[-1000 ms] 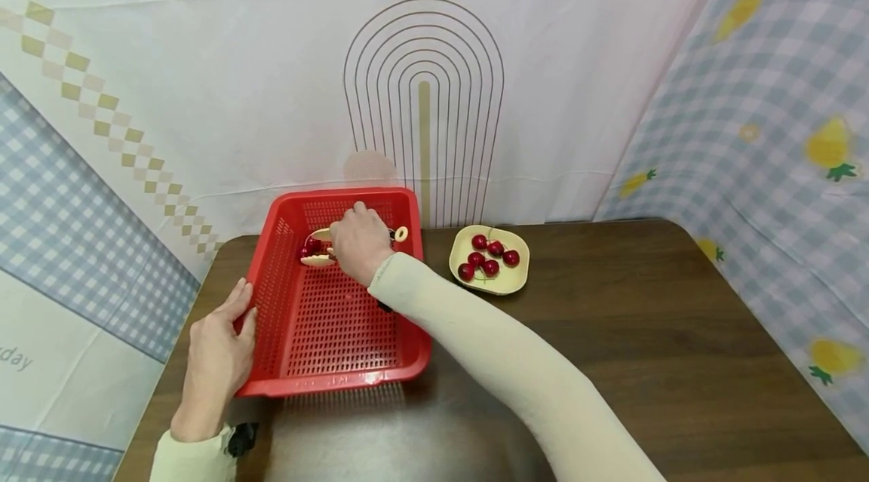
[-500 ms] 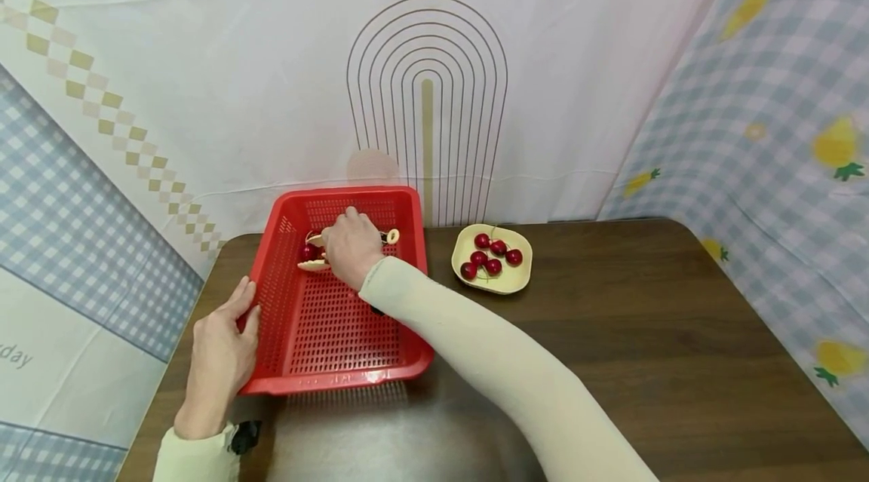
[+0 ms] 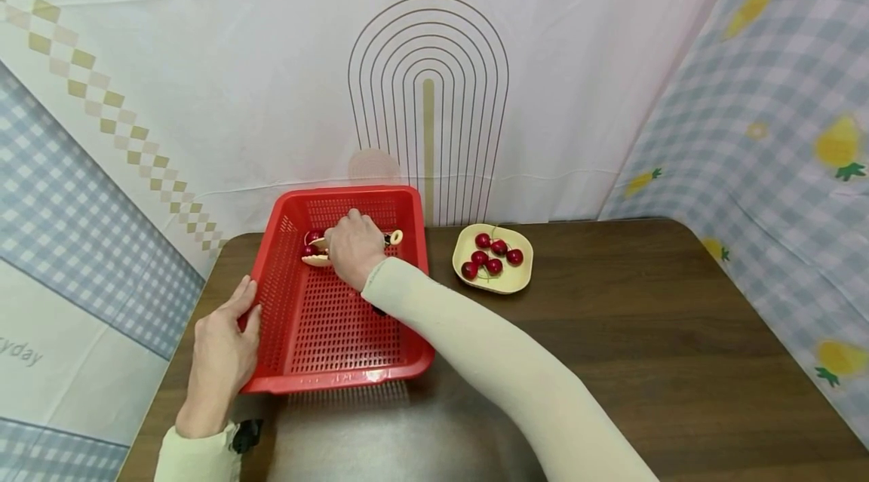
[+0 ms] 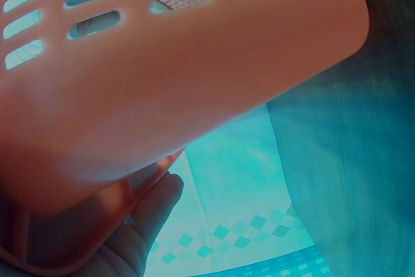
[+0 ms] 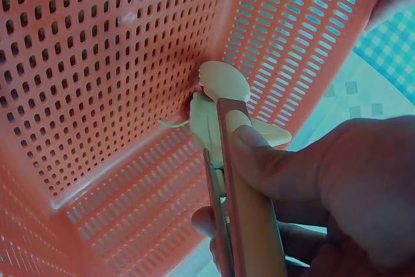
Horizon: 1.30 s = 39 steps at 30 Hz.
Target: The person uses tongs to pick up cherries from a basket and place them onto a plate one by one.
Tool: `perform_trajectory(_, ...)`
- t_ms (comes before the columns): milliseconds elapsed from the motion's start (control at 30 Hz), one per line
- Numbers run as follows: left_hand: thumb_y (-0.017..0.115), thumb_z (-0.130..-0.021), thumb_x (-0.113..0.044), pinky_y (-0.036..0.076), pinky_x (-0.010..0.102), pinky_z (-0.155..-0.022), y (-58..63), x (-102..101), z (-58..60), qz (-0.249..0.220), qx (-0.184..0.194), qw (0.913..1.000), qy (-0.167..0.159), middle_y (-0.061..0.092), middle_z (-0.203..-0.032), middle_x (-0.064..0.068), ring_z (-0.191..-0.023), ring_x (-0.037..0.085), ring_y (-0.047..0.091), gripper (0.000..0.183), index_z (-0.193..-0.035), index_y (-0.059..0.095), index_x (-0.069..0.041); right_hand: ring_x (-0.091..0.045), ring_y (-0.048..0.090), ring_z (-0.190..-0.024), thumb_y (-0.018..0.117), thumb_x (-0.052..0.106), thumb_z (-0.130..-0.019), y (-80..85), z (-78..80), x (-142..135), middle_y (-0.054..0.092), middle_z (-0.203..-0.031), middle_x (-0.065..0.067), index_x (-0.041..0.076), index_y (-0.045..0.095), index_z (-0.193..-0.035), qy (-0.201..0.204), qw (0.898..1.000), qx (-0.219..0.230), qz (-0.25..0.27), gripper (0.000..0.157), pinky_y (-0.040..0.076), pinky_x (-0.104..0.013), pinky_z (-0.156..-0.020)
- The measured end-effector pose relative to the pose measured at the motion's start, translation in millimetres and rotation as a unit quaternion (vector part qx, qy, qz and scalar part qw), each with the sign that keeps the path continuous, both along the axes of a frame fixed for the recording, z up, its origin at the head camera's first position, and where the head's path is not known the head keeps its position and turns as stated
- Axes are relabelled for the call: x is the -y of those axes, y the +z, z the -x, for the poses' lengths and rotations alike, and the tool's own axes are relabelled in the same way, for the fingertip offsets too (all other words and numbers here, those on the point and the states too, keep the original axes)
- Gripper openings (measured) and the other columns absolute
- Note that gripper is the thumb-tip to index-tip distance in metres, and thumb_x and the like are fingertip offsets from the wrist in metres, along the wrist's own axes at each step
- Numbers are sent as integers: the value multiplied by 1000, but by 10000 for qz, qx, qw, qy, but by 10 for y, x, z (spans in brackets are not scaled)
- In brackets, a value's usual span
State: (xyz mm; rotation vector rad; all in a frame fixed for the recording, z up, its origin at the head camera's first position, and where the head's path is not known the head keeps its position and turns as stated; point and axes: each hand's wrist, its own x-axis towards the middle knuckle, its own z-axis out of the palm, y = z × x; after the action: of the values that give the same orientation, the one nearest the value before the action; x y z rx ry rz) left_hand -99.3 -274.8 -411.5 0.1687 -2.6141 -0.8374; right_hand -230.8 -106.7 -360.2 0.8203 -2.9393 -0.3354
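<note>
My left hand (image 3: 222, 350) grips the left rim of a red perforated plastic basket (image 3: 339, 380), tilted a little on the table. In the left wrist view, its fingers (image 4: 159, 202) lie at the rim. My right hand (image 3: 354, 247) reaches inside and holds cream-coloured tongs (image 5: 256, 225), thumb on one arm and fingers around the other. The tongs' scalloped tips point to the basket's far left corner, close by two dark red cherries (image 3: 310, 250). A thin green stem (image 5: 172, 123) sticks out beside the tips in the right wrist view. The tips partly hide the cherries.
To the right of the basket, a pale yellow dish (image 3: 492, 284) bears several cherries (image 3: 494, 266). The brown wooden table (image 3: 631, 316) backs onto a hanging white cloth (image 3: 557, 90), with checked cloth (image 3: 740, 195) on the right.
My right hand shifted slightly left and the tongs' tips drew closer together beside the cherries. A second cherry shows more clearly now. My left hand stays on the basket rim.
</note>
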Motion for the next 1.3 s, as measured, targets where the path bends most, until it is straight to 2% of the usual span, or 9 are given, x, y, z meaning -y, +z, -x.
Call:
perform_trajectory(433,62,-99,-4,48,63,-100,4,1,-2,-60,0,10000,-8,54,-148,16,-130,45,56,43,-141,57,2,-12,57,-99,52,27,-106,75,-21,-87,69,-104,6,26,72,-106,66,9998,-66,-162,20,51,-25,-93)
perform_trajectory(800,61,-99,-4,49,62,-98,0,3,0,-49,24,10000,-2,54,-148,16,-129,45,57,43,-141,56,2,-14,55,-94,61,28,-102,172,-57,-247,69,-99,4,23,73,-104,171,9998,-68,-10,14,51,-27,-88)
perform_trajectory(1067,61,-99,-4,49,61,-99,3,-8,-6,-53,55,10000,25,55,-148,16,-129,44,57,43,-142,56,2,-15,56,-92,61,24,-101,214,-92,-358,69,-96,3,21,74,-99,276,9995,-150,73,13,52,-28,-84)
perform_trajectory(1300,61,-99,-4,48,62,-101,12,-4,-12,-107,97,9999,32,54,-149,16,-130,45,56,44,-142,55,2,-16,58,-91,68,32,-97,253,-128,-456,71,-95,2,19,76,-103,370,9985,-256,307,16,54,-29,-84)
